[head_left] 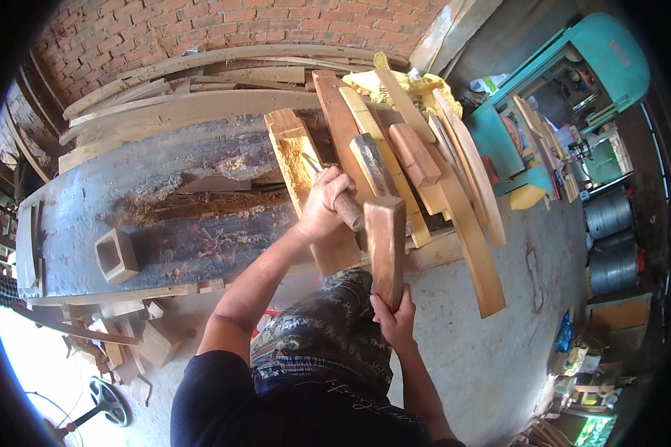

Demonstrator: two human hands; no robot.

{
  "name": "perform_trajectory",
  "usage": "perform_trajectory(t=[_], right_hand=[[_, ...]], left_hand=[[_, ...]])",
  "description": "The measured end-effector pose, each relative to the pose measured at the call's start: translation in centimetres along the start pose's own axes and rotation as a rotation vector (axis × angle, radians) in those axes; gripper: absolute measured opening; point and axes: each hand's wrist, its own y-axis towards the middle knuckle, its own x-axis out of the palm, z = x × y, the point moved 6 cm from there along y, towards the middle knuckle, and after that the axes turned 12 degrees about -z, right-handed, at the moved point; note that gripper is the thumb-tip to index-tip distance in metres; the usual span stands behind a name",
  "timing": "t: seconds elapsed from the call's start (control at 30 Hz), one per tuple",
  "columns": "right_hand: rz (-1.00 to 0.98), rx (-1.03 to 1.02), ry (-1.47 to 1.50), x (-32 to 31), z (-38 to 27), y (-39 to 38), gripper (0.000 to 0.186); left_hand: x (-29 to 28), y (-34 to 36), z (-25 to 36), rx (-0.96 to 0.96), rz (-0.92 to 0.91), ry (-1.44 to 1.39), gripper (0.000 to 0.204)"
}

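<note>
My left hand (325, 204) is wrapped around the round wooden handle of a chisel (348, 211). Its thin blade points away from me, into a rough, chipped-out recess on a pale wooden board (334, 252). My right hand (397, 319) grips the lower end of a thick rectangular wooden mallet (385, 240). The mallet's broad head stands just right of the chisel's butt end, with a narrow gap or slight overlap that I cannot tell from here. The board lies across the dark slab, its near end close to my legs.
A large dark, weathered wood slab (224, 160) serves as the bench, with a hollow wooden block (116, 256) on it. Several planks (466, 242) and a reddish block (415, 155) lie to the right. A turquoise bandsaw (608, 63) stands far right; wood offcuts (160, 340) litter the floor left.
</note>
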Motion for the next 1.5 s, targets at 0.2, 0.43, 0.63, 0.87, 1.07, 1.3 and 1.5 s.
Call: perform_trajectory(t=[0.2, 0.43, 0.63, 0.87, 1.07, 1.3, 1.5], right_hand=[[0.109, -0.449, -0.003, -1.8, -3.2, -1.7, 0.02], [0.008, -0.063, -0.019, -0.8, 1.3, 0.4, 0.03], [0.105, -0.131, 0.191, -1.2, -0.4, -0.9, 0.03], [0.034, -0.139, 0.275, 0.6, -1.3, -0.6, 0.032], [0.001, -0.126, 0.364, 1.6, -0.3, -0.3, 0.032], [0.0, -0.149, 0.312, 1.9, -0.6, -0.4, 0.032], [-0.006, -0.163, 0.266, 1.3, -1.1, -0.4, 0.034]], left_hand=[[0.5, -0.4, -1.2, 0.019, -0.01, 0.161, 0.029], [0.6, 0.2, -0.2, 0.053, 0.012, 0.058, 0.027], [0.5, -0.4, 0.1, 0.09, 0.065, 0.201, 0.025], [-1.7, -0.1, -0.1, 0.124, 0.089, 0.141, 0.025], [-4.6, 2.0, 1.3, 0.15, -0.239, 0.003, 0.027], [-2.2, -1.1, 1.8, 0.161, -0.099, 0.141, 0.031], [-1.3, -0.9, 0.3, 0.116, 0.003, 0.11, 0.031]])
